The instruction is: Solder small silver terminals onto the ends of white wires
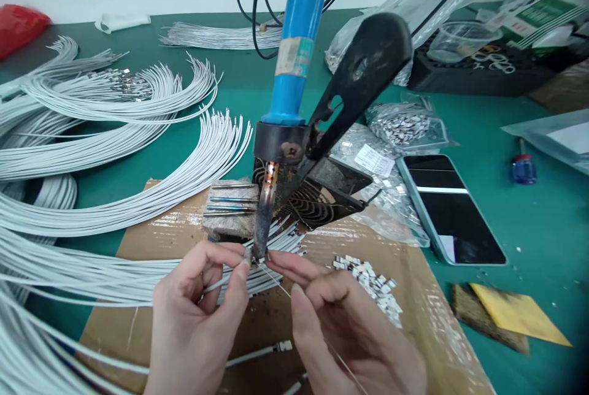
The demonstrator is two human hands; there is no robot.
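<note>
A soldering iron with a blue handle (299, 39) points down in a black metal stand (363, 76), its dark tip (262, 229) just above my fingers. My left hand (197, 315) pinches the end of a white cable (212, 286) between thumb and forefinger, close under the tip. A tiny light-coloured piece lies at the tip, partly hidden by my fingertips. In my right hand (350, 321), a thin solder wire (343, 361) runs between thumb and fingers up to the tip. Behind both hands, more white cable ends lie on the cardboard.
Bundles of white cables (115, 217) spread over the left side. Small white and metal connectors (370, 284) are heaped right of my hands on the cardboard (427, 309). Beyond are a phone (453, 211), a yellow sponge (519, 315), a blue screwdriver (523, 169) and bagged parts (405, 125).
</note>
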